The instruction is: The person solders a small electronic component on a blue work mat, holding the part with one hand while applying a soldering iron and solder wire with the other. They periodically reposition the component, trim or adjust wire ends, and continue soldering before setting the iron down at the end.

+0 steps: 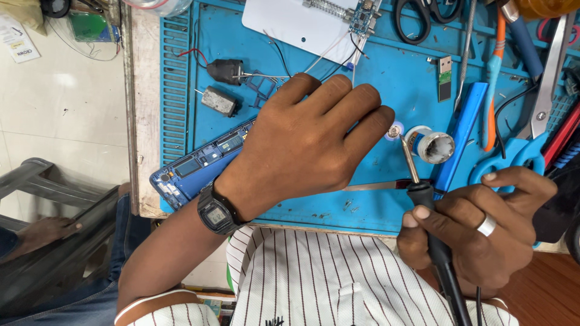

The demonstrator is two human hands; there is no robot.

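Head view: my right hand grips the soldering iron, its tip near the solder spool; my left hand, fingers curled, covers the opened phone.

A blue work mat covers the bench. An opened phone lies at its left edge, a solder spool and scissors to the right.

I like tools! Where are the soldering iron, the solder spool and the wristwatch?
soldering iron (pixel 423 194): head view, black grip collar below the metal tip.
solder spool (pixel 434 145): head view, its round end.
wristwatch (pixel 215 214): head view, its screen face.
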